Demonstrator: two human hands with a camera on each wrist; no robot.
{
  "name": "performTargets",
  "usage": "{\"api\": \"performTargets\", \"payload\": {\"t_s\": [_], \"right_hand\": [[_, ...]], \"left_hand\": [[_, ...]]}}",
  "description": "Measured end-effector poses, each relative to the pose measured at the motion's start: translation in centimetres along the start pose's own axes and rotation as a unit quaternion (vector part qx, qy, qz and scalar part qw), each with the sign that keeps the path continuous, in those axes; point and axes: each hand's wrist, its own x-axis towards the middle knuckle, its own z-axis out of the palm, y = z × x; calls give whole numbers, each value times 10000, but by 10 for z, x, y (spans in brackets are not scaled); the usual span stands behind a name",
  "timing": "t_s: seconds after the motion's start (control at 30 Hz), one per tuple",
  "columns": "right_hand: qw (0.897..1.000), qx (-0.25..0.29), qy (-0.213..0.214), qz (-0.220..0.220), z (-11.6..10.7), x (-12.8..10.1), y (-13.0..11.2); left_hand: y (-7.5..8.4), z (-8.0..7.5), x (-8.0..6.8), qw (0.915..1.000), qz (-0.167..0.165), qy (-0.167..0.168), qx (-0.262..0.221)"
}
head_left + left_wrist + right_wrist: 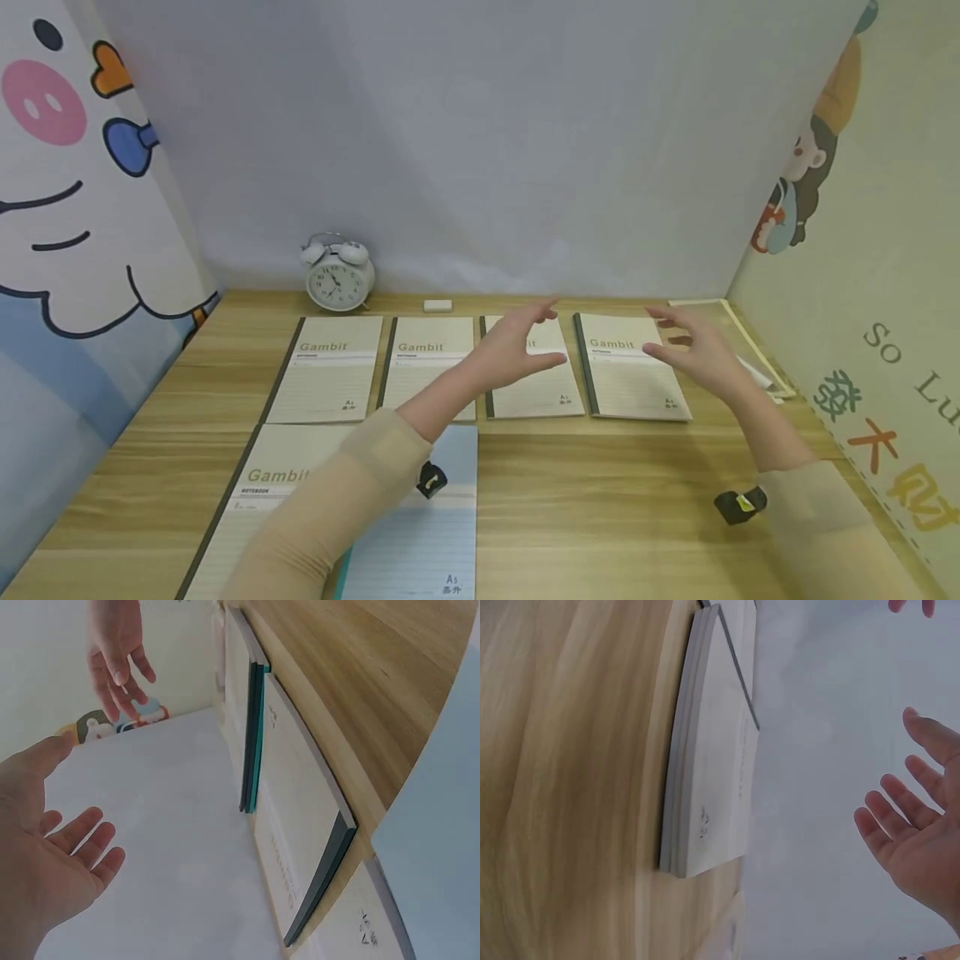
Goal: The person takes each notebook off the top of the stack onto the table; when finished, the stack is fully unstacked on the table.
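While hovering above the notebooks [633,367], left hand [517,346] and right hand [693,350] spread their grip, holding nothing.

On the wooden tabletop [615,500], four beige paper notebooks lie side by side in a row near the back wall: the far-left notebook [327,369], the second notebook [429,362], the third notebook [534,379] and the far-right notebook [632,367]. Behind the far-left one stands a white round alarm clock [339,273]; a small white eraser [438,306] lies behind the second. In front of the row, at the left, a larger beige notebook [255,500] lies beside a pale blue notebook [427,533]. The left hand [517,346] hovers over the third notebook, the right hand [693,350] above the far-right one's right edge. A flat cream folder [738,333] lies by the right wall.
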Motion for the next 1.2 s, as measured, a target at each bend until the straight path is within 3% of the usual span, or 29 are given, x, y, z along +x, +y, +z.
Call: {"api": "performTargets", "payload": {"t_s": [0.3,0.53,0.93,1.1,1.2], "right_hand": [[9982,153,-351,468,0,0,33],[9887,197,-958,1138,3,2,54],[9827,-587,-1322,1155,9,5,79],[9797,-787,-1450,1139,13,4,84],[9779,-847,-1502,1179,15,5,87]], "left_hand": [[-3,41,18,9965,-653,-269,-440],[-6,65,28,9932,-736,-590,-684],[-19,92,42,9853,-1154,-1139,-544],[-20,100,41,9817,-1225,-1245,-758],[-20,104,41,9828,-1269,-1236,-526]]}}
